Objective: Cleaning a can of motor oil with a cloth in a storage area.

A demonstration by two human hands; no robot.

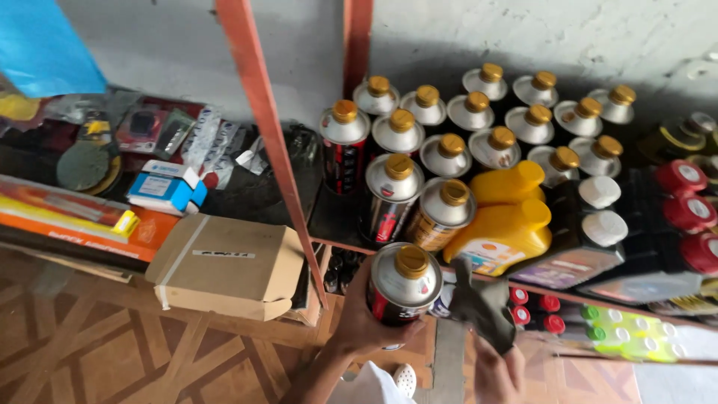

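Left hand (359, 318): fingers curled round the side of a silver metal can (402, 284) with a gold screw cap, gripping it firmly from the left; the can is held upright in the air, just in front of the shelf edge (340, 245) and below the cans standing there. Right hand (497, 374): low at the frame's bottom edge, fingers pinched closed on a dark grey rag (482, 307), which rises crumpled from the grip and touches the right side of the held can. Shelf stock, behind the hands — a block of like silver cans with gold caps (479, 123), upright in close rows, reaching back to the grey wall (523, 34). Two yellow plastic bottles (505, 224) lie on their sides just right of the front cans. Beside these, dark bottles with white caps (598, 213); further right, dark bottles with red caps (688, 202). Lower tier, under the shelf edge: small bottles with red caps (542, 310) and bright green bottles (624, 333). An orange-red metal upright (269, 142) slants across the view and parts this stock from the left bay. Left bay: a brown cardboard box (224, 265), a small blue and white carton (164, 187), a long orange pack (82, 224), and mixed small packets behind. Patterned brown floor (112, 352) below.
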